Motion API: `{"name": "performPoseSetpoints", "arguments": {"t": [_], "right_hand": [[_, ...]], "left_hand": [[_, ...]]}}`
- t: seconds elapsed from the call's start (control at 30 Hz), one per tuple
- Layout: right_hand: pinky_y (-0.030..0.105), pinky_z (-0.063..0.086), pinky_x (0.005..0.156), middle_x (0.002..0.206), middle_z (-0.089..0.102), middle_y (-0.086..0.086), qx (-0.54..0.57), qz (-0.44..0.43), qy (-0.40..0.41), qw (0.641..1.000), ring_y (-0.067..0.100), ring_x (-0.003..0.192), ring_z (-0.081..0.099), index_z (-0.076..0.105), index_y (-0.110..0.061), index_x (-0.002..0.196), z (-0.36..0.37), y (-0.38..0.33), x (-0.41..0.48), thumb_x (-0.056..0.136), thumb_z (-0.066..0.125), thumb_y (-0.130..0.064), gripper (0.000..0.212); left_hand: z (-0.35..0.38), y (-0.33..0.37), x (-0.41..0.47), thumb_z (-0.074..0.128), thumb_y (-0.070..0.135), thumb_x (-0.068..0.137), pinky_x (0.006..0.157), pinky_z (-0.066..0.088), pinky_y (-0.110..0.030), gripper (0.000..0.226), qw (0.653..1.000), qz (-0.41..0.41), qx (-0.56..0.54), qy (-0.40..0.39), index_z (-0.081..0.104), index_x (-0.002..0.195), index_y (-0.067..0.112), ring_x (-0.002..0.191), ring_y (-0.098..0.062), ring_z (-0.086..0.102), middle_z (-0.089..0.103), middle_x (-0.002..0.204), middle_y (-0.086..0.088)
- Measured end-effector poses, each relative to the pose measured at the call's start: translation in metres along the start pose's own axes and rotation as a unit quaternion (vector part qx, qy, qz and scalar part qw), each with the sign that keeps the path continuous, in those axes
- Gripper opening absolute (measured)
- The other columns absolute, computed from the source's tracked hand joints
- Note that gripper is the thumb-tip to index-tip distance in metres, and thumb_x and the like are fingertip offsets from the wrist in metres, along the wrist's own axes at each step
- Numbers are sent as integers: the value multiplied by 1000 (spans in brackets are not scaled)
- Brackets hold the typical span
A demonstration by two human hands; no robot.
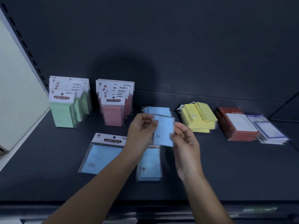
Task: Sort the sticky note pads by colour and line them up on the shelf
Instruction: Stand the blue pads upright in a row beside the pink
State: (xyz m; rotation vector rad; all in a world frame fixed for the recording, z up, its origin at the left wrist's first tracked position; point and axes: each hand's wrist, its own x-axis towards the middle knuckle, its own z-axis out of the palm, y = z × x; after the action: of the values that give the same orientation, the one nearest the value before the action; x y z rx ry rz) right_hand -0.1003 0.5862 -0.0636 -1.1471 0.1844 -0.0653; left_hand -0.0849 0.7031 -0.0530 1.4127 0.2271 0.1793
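Along the back edge of the shelf (40,159) I see the left upright row (64,110) by the left corner and the second upright row (113,109) beside it. Rightward from there come the first pile (159,110), second pile (199,120), third pile (236,125) and fourth pile (268,130). Nearer the front lie the left pack (100,157) and right pack (149,165), and the held pad (164,130) hangs above them between left hand (140,131) and right hand (186,143).

The left hand (140,127) and right hand (186,143) are bare, forearms uncovered to the frame's edge; nails seem short, though blurred.
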Motion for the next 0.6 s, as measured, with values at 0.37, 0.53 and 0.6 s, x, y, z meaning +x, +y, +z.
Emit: {"name": "performPoseSetpoints", "arguments": {"t": [0.37, 0.53, 0.6], "right_hand": [[10, 38, 55, 85, 54, -9, -431, -132, -89, 888, 4, 51, 45, 60, -22, 111, -9, 24, -25, 86, 63, -9, 29], [25, 42, 76, 110, 47, -7, -538, -136, -88, 827, 11, 79, 51, 51, -24, 125, -4, 28, -29, 89, 60, -23, 37], [29, 44, 78, 118, 44, -6, -563, -124, -85, 812, 16, 91, 55, 48, -25, 127, -5, 26, -28, 89, 60, -29, 40]], "left_hand": [[-45, -31, -48, 60, -3, 82, 59, 38, -5, 33, 961, 109, 251, -43, 61, 108, 17, 55, 3, 47, 53, 107, 17], [-47, -37, -48, 60, 0, 85, 64, 35, -2, 33, 941, 135, 305, -50, 59, 116, 9, 60, 4, 47, 52, 116, 9], [-47, -38, -47, 60, 2, 84, 69, 34, -5, 34, 932, 146, 328, -45, 57, 117, 10, 66, -1, 43, 50, 119, 6]]}}
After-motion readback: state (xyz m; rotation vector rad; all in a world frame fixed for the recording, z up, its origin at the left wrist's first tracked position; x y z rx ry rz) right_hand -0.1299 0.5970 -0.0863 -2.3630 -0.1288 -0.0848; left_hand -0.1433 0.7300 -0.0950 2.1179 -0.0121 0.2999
